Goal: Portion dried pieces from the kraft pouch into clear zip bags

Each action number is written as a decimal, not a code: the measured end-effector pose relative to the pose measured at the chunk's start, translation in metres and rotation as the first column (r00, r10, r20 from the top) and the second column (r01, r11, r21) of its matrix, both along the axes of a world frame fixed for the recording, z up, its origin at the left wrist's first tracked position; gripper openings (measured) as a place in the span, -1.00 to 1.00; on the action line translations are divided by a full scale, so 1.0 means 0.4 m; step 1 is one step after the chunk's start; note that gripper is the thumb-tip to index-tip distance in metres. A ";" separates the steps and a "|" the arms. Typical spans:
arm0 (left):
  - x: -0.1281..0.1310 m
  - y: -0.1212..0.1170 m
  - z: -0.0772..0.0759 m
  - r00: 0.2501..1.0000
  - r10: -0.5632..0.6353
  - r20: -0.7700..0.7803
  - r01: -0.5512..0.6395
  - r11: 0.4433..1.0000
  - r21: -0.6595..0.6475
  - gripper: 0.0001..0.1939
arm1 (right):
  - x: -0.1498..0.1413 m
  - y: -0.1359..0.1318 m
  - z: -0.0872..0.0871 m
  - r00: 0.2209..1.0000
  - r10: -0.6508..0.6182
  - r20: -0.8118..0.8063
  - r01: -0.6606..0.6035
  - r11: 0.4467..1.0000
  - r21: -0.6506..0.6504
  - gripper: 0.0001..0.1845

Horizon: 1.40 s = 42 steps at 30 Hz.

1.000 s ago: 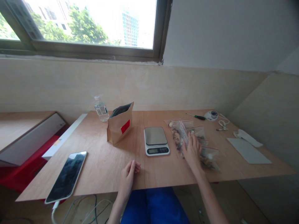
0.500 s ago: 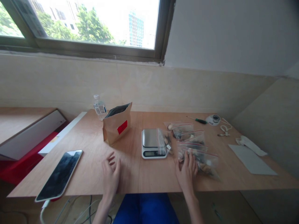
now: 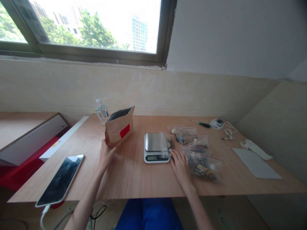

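Bottle (image 3: 102, 112) behind paper bag (image 3: 116, 130)

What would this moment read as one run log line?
left hand: at brown pouch | right hand: at clear bag | clear bag: overlapping scale | pouch: upright, open

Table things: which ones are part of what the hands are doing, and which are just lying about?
Part of it, it seems:
brown paper bag, left hand at it
clear bag partly on the scale, right hand at it
other clear bags

Just lying about, probably:
phone
bottle
screwdriver
white camera
white sheet
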<state>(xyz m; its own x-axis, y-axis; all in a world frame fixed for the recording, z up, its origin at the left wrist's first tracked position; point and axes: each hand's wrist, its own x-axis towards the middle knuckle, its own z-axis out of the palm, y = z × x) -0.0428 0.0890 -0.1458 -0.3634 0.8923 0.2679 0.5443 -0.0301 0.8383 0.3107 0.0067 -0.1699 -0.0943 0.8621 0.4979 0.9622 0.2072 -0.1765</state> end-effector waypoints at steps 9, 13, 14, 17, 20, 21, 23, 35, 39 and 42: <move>-0.024 0.005 -0.024 0.999 -0.030 -0.017 0.029 0.998 -0.056 -0.50 | 0.038 -0.011 0.044 0.843 -0.486 -0.232 0.509 0.859 0.050 -0.53; -0.031 0.008 -0.031 0.999 -0.041 -0.020 0.040 0.997 -0.064 -0.44 | 0.057 -0.045 0.019 0.825 -0.551 -0.125 0.548 0.834 -0.056 -0.46; -0.032 0.010 -0.032 0.998 -0.048 -0.028 0.046 0.997 -0.069 -0.41 | 0.056 -0.054 0.011 0.817 -0.564 -0.118 0.561 0.825 -0.062 -0.45; -0.036 0.017 -0.033 0.994 -0.084 -0.076 0.078 0.994 -0.078 -0.34 | 0.044 -0.076 -0.009 0.797 -0.572 -0.196 0.587 0.809 0.024 -0.40; -0.042 0.020 -0.033 0.988 -0.097 -0.124 0.083 0.991 -0.108 -0.30 | 0.030 -0.093 -0.021 0.819 -0.487 -0.302 0.545 0.826 0.147 -0.36; -0.043 0.020 -0.034 0.986 -0.096 -0.140 0.078 0.989 -0.125 -0.30 | 0.029 -0.097 -0.024 0.829 -0.455 -0.325 0.524 0.835 0.167 -0.38; -0.045 0.014 -0.035 0.981 -0.102 -0.166 0.077 0.985 -0.155 -0.30 | 0.031 -0.102 -0.031 0.834 -0.413 -0.365 0.499 0.848 0.180 -0.43; -0.032 -0.105 -0.005 0.942 -0.268 -0.200 0.259 0.963 -0.068 -0.52 | 0.048 -0.107 -0.050 0.811 -0.348 -0.471 0.481 0.854 0.197 -0.71; -0.029 -0.094 -0.018 0.958 -0.256 -0.126 0.249 0.966 -0.071 -0.48 | 0.043 -0.108 -0.039 0.818 -0.340 -0.464 0.466 0.864 0.190 -0.76; -0.038 -0.059 -0.039 0.948 -0.314 0.044 0.317 0.945 -0.079 -0.37 | 0.039 -0.109 -0.032 0.828 -0.349 -0.439 0.465 0.865 0.188 -0.77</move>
<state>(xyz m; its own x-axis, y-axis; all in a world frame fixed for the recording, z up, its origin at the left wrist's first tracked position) -0.0581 0.0653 -0.1616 -0.0662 0.9813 0.1809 0.4927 -0.1255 0.8611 0.3261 -0.0370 -0.1827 0.4791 0.5996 0.6410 0.8374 -0.0933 -0.5386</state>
